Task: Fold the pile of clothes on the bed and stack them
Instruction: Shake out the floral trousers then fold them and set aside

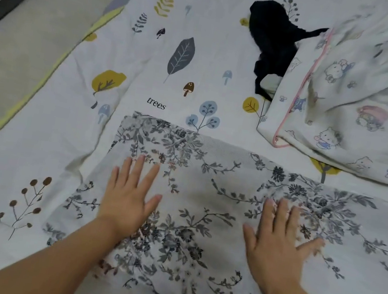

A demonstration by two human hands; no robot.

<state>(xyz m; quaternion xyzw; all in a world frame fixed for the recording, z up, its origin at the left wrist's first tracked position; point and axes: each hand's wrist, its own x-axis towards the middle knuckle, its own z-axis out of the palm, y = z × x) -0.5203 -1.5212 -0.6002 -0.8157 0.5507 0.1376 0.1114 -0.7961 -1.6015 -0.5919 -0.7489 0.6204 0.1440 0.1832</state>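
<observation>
A white cloth with a grey floral print (205, 199) lies spread flat across the near part of the bed. My left hand (129, 195) presses flat on its left half, fingers straight and spread. On its right half my right hand (278, 236) also lies flat with fingers spread, slightly blurred. A crumpled black garment (270, 42) sits farther back on the bed. Beside it, at the right, is a bunched white cloth with cartoon prints and pink trim (363, 97), partly covering the black one.
The bed sheet (177, 55) is white with leaves, trees and mushrooms printed on it. Its left edge has a yellow border (16, 108), with pale floor (17, 17) and a dark strip beyond.
</observation>
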